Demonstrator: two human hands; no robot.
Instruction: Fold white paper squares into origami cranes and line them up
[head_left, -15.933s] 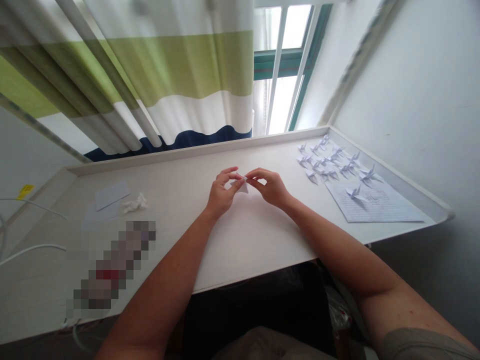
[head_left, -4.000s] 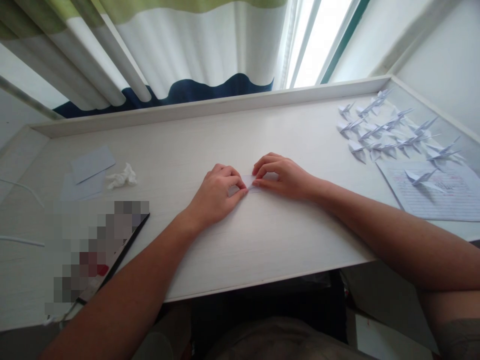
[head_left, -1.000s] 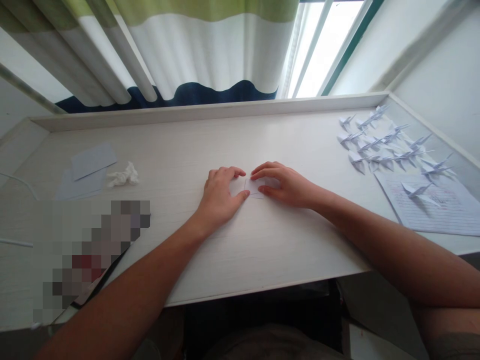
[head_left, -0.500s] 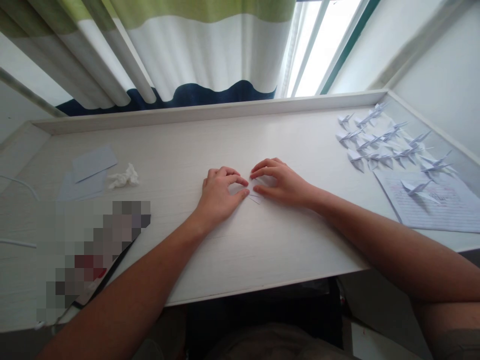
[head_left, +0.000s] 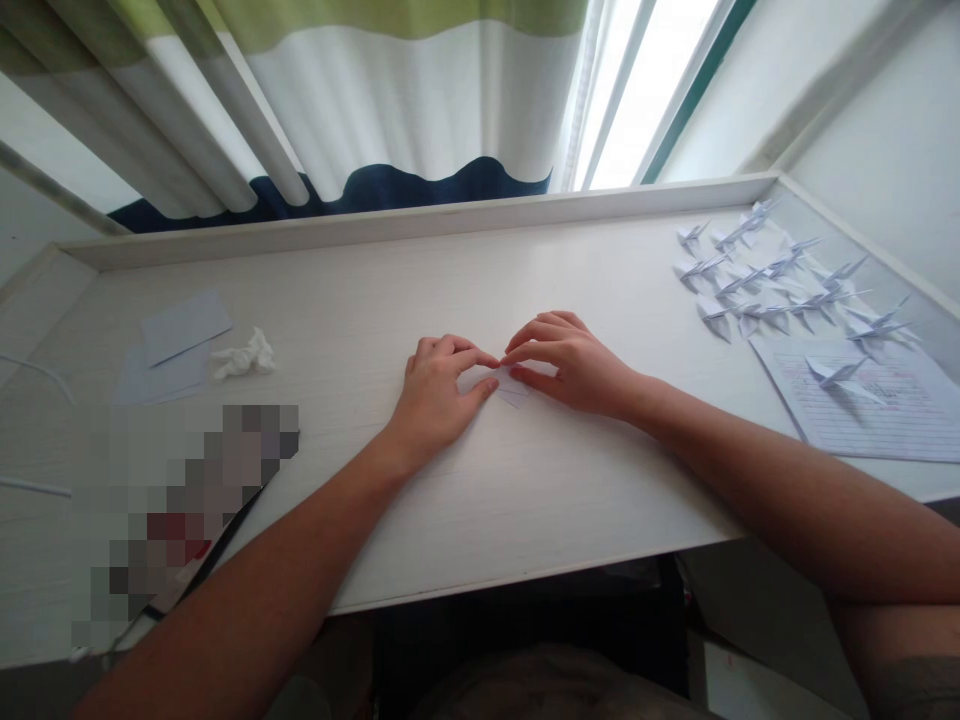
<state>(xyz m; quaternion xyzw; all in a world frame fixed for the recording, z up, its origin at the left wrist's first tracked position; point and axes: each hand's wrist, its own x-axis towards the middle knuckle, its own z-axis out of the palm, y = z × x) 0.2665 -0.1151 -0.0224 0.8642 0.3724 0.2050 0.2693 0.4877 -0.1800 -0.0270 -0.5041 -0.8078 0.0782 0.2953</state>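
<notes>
A small piece of folded white paper [head_left: 506, 385] lies on the white desk [head_left: 525, 480], between my two hands. My left hand [head_left: 439, 392] rests on the desk with its fingers bent, thumb and forefinger pinching the paper's left side. My right hand [head_left: 574, 362] comes in from the right, its fingertips pressed down on the paper's right side. Most of the paper is hidden under the fingers.
Several folded paper cranes [head_left: 772, 280] stand at the desk's back right, one crane [head_left: 832, 373] on a lined sheet [head_left: 877, 410]. Paper slips [head_left: 184, 325] and a crumpled scrap [head_left: 244, 355] lie at the left, near a blurred patch [head_left: 187, 500]. A striped curtain [head_left: 360, 100] hangs behind.
Over sixteen seconds the paper went from held in the air down onto the desk. In the last second my fingertips drew closer together over it, covering more of it.
</notes>
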